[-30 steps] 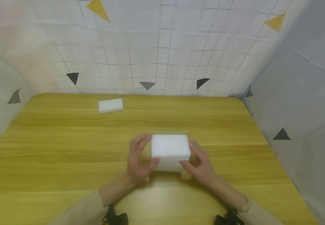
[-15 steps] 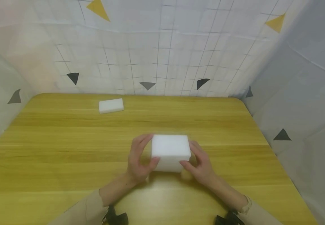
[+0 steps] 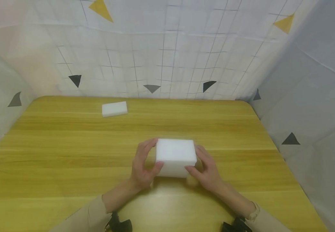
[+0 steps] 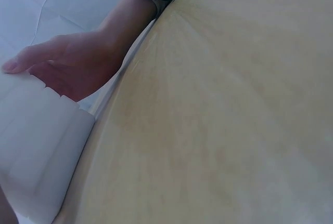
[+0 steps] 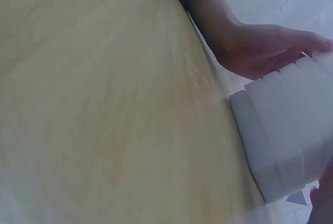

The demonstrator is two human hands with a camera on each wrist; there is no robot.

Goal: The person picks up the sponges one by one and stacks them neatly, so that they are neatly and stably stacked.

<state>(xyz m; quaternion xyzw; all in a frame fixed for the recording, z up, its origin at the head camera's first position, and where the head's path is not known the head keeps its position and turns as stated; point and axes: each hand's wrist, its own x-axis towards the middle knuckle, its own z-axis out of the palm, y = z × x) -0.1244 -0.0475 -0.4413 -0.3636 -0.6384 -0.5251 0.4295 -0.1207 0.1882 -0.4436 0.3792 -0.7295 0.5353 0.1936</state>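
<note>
Both hands are on a stack of white sponges (image 3: 175, 157) sitting a bit below the middle of the head view, on the yellow wood tabletop (image 3: 69, 167). The left hand (image 3: 143, 167) is on the stack's left side, fingers (image 3: 147, 145) curled over the far top corner and thumb hooked on the near corner, so it's gripping it. The right hand (image 3: 206, 169) does the same from the right side, thumb tucked against the near lower corner and fingers wrapped along the side.

From the right wrist camera you can see the stack is several flat sponges (image 5: 291, 125) pressed together (the layers show as ridges), with the left hand (image 5: 260, 47) cupped behind it. The left wrist view shows the stack (image 4: 36, 151) in the lower left of the frame and the right hand (image 4: 73, 68) against its far side.

One more single sponge (image 3: 114, 109) lies alone in the upper left of the tabletop, well apart from the hands. A white gridded backdrop (image 3: 167, 58) with small triangles wraps around the back.
</note>
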